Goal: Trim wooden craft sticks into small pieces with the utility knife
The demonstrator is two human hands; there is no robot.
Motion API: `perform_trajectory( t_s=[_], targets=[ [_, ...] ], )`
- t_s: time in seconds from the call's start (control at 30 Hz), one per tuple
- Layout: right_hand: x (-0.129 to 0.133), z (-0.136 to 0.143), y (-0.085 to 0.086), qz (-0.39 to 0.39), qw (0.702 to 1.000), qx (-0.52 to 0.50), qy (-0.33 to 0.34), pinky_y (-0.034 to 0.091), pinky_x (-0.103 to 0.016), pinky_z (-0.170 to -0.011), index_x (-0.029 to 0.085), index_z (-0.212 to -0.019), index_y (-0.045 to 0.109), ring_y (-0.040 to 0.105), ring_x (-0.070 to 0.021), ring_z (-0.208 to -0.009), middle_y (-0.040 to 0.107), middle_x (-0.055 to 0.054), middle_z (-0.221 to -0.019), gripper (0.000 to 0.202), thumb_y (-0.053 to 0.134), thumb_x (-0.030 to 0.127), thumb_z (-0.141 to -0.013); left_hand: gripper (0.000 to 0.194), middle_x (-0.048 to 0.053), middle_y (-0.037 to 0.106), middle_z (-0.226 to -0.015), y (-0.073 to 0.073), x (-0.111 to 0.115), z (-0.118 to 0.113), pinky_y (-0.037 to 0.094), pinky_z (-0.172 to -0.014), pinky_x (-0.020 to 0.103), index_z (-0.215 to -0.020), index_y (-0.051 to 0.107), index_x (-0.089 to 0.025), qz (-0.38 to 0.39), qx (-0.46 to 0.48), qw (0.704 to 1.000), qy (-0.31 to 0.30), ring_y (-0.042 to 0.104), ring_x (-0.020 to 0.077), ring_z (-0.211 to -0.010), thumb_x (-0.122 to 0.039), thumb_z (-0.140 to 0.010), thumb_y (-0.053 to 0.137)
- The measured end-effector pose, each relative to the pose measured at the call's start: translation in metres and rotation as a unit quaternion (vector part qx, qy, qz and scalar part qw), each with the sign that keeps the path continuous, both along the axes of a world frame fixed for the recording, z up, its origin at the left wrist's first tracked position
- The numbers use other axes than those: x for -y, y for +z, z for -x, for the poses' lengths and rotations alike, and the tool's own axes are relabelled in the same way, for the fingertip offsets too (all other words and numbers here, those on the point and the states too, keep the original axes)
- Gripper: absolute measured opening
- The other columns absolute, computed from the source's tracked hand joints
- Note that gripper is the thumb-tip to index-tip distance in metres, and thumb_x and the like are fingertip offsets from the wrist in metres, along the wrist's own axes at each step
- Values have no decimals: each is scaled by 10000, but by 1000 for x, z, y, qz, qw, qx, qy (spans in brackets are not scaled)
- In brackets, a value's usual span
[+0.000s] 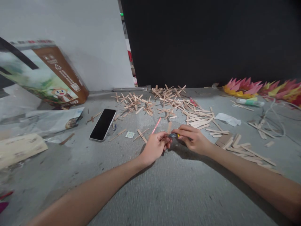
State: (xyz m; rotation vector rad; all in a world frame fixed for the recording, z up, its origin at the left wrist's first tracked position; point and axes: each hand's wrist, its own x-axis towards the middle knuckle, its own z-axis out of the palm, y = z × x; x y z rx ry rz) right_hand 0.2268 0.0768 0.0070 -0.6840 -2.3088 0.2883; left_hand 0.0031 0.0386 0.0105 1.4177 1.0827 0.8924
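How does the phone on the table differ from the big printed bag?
The phone lies flat, while the bag stands up. The phone is much smaller than the bag. The phone shows a plain dark screen; the bag carries a colourful picture with a cartoon face. Both rest on the grey table.

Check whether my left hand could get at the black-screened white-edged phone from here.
Probably yes: the phone lies flat, with only thin wooden sticks and a small pale square in between. Your left hand seems to pinch an upright wooden stick, though, so its fingers may need freeing first.
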Motion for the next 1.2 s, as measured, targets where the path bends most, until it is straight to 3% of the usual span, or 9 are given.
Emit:
perform_trajectory(
  t_s=[0.13,0.3,0.7,0.83,0.97,1.2],
  targets=[
    [-1,-1,-3,1,1000,9,6,561,-378,-764,217,-1261,700,653,-220,-854,702,-90,-963,291,491,222,-1059,213,-2,589,-628,-8,0,1,323,-492,210,-733,579,-177,6,-8,1000,-2,445,87,-499,-260,-916,509],
    [-1,0,-7,4,1000,16,9,561,-382,-758,235,-1278,691,647,-226,-857,695,-87,-967,308,483,204,-1054,183,15,627,-641,-12,-1,1,384,-576,223,-693,591,-173,-50,-44,998,9,543,117,-588,-168,-857,509],
    [0,0,-7,-34,999,40,-3,549,-398,-760,229,-1303,654,637,-238,-855,692,-102,-983,300,475,228,-1062,209,8,613,-603,0,2,-4,404,-578,235,-657,574,-178,-62,-52,996,32,545,124,-561,-122,-849,513],
    [2,-1,0,-13,999,45,0,559,-405,-791,202,-1284,645,654,-253,-902,689,-124,-1018,298,456,277,-1067,265,-12,577,-575,2,2,-1,376,-525,228,-698,589,-176,-34,-31,999,2,479,100,-494,-263,-944,548],
    [4,-4,6,25,999,42,6,549,-413,-836,209,-1259,614,646,-257,-951,676,-120,-1045,281,418,307,-1084,346,25,664,-704,5,5,1,416,-536,222,-794,629,-167,-23,34,998,-49,551,100,-557,-459,-977,604],
    [2,-6,3,37,999,27,4,520,-380,-769,218,-1206,601,616,-242,-873,645,-97,-973,315,347,380,-1111,379,44,714,-750,7,7,-2,435,-521,214,-866,617,-164,7,97,993,-67,585,90,-540,-526,-981,615]
  ],
)
